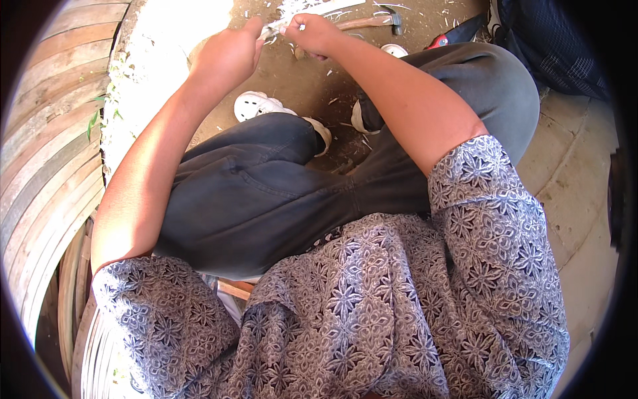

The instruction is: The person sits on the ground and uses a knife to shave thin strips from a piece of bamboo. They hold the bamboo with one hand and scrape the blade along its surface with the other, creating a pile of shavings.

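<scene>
Both of my hands are stretched out ahead, close together near the top of the view. My left hand [227, 54] is closed, its thumb pointing up toward the gap between the hands. Just to its right, my right hand [314, 36] is closed too, with the fingers curled in. A small, pale, greyish piece [267, 32] shows between them and seems to run into both grips; its kind is too small and blurred to tell. Right beyond my right hand lies a hammer [364, 22] with a wooden handle and dark metal head. A long pale strip [324, 8] lies behind it.
Pale shavings litter the brown ground [312, 86]. A red-handled tool [438, 42] lies by my right knee. White clogs [259, 105] are on my feet. Curved wooden slats [56, 126] line the left side, and a dark mesh-like bag [555, 40] stands at the far right.
</scene>
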Motion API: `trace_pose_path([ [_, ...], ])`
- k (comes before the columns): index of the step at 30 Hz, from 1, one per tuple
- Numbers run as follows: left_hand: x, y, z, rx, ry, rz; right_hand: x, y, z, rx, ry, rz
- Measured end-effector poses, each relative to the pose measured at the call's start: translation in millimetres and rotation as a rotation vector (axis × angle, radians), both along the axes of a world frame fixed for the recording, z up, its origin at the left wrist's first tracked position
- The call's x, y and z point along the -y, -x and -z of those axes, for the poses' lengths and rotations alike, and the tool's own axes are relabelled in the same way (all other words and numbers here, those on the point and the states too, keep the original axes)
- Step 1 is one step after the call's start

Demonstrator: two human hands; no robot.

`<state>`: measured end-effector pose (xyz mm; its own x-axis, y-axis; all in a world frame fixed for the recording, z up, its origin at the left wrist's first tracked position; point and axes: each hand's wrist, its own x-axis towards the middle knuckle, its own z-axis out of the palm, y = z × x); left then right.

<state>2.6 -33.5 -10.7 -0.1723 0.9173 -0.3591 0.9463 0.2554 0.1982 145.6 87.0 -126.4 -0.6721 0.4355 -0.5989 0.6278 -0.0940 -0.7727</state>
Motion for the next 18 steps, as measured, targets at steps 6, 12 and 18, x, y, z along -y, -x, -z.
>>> trace_pose_path([
  [6,-2,2,1,0.002,0.004,0.042,-2,4,19,0.044,-0.157,-0.015],
  [12,0,3,-2,0.005,0.037,0.004,5,12,37,-0.006,-0.305,0.020],
  [18,-6,1,0,-0.026,0.032,0.033,-4,17,38,0.037,-0.296,-0.049],
])
